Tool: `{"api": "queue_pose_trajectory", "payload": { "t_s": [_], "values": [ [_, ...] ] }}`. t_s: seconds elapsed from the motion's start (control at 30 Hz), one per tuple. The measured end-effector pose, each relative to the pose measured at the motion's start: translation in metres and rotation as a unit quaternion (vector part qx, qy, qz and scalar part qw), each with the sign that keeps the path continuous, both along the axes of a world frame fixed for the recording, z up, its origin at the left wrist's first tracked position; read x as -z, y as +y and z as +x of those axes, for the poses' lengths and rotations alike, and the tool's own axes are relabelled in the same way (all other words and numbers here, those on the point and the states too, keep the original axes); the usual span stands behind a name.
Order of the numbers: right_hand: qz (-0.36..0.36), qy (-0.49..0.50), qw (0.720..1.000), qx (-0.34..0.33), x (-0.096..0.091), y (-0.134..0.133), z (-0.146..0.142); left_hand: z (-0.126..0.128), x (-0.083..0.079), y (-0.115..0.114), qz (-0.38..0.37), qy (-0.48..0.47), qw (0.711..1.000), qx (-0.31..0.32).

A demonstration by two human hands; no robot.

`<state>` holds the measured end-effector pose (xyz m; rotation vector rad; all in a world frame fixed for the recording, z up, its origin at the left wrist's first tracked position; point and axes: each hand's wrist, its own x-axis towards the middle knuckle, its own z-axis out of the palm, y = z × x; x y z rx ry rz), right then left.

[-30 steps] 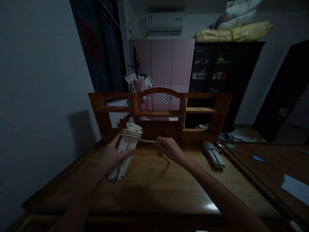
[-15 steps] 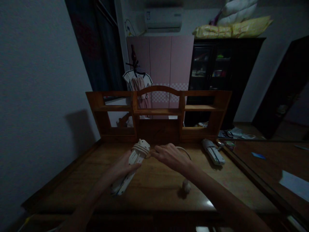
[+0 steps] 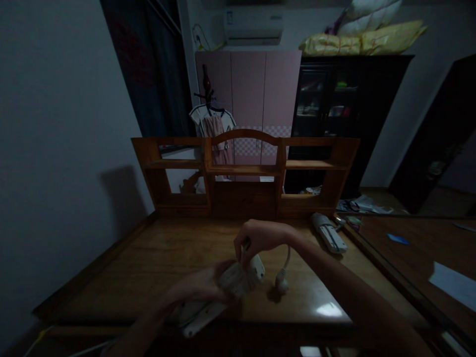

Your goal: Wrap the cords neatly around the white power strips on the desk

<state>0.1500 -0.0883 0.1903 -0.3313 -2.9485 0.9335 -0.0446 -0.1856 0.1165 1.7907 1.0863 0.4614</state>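
My left hand [image 3: 201,290] grips a white power strip [image 3: 226,292] low over the front of the wooden desk [image 3: 156,258], its cord wound round the far end. My right hand [image 3: 258,238] hangs curled above that end, fingers pinching the cord [image 3: 287,258]. The cord loops down to its plug [image 3: 281,284], which rests on the desk just right of the strip.
A wooden shelf unit [image 3: 245,171] stands along the desk's back edge. A second white power strip [image 3: 328,233] lies at the back right. A darker table [image 3: 420,253] with papers adjoins on the right. A wall runs close on the left.
Both hands have drawn the strip toward the desk's front edge and tipped it flatter. My right hand has moved over the strip's far end, and less cord hangs loose.
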Motion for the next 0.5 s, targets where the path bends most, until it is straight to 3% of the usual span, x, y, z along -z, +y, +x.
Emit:
{"api": "queue_pose_trajectory", "payload": {
  "t_s": [0.17,0.3,0.4,0.5],
  "values": [
    [-0.177,-0.057,0.980,-0.077,-0.003,0.009,-0.007,0.012,-0.008,-0.020,-0.001,0.067,0.998,0.005],
    [-0.307,-0.129,0.929,-0.159,0.006,0.020,-0.018,0.028,-0.021,-0.044,-0.002,0.032,0.999,0.024],
    [-0.403,-0.072,0.908,-0.091,0.034,0.029,-0.022,0.035,-0.036,-0.062,-0.014,0.002,1.000,0.010],
    [-0.450,0.045,0.890,0.058,0.069,0.030,-0.021,0.028,-0.050,-0.072,0.049,0.024,0.993,-0.104]
  ]
}}
